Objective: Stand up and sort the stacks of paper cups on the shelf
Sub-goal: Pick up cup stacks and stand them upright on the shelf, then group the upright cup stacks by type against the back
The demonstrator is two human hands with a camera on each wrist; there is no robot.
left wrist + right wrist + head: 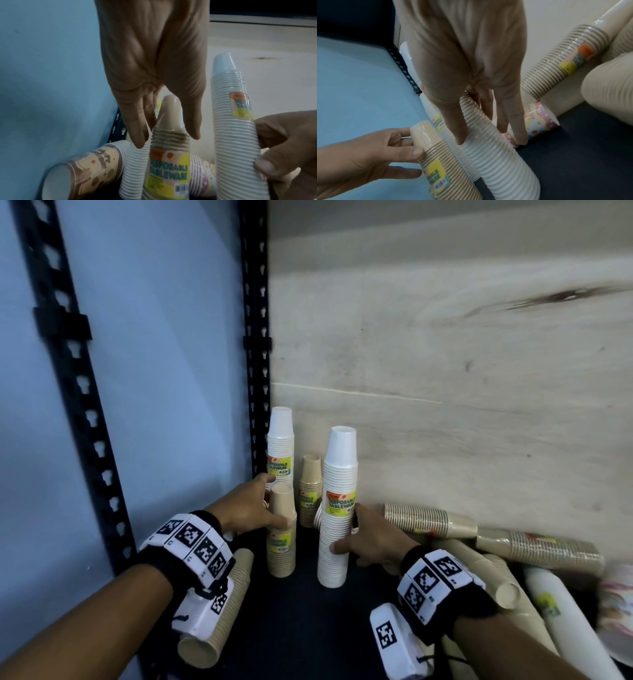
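The left hand (248, 510) was wrapped around the upper part of a wrapped stack of tan paper cups (281, 537) that stood upright on the dark shelf board (298, 611); its thumb lay across the front of the stack and its fingers reached round the far side, as the right wrist view showed. The right hand (371, 539) clasped a tall wrapped stack of white paper cups (337, 501), also upright, just right of the tan one and apart from it; its thumb pressed the ribbed front below the yellow-green label and its fingers went behind. Both stacks stood rim down, narrow end up.

Behind them, in the corner by the black perforated shelf post (255, 337), stood a second white cup stack (280, 445) and a shorter second tan cup stack (310, 491), both upright against the pale wood-grain back panel (445, 354). To the right, several tan and white stacks (507, 546) lay on their sides in a loose heap; another tan stack on its side (219, 614) lay beneath the left wrist. The left wrist view showed a patterned brown-and-cream cup stack (85, 171) lying on its side against the blue side wall (154, 354); the right wrist view showed a pink flowered cup stack (537, 119) lying on its side behind the white one.
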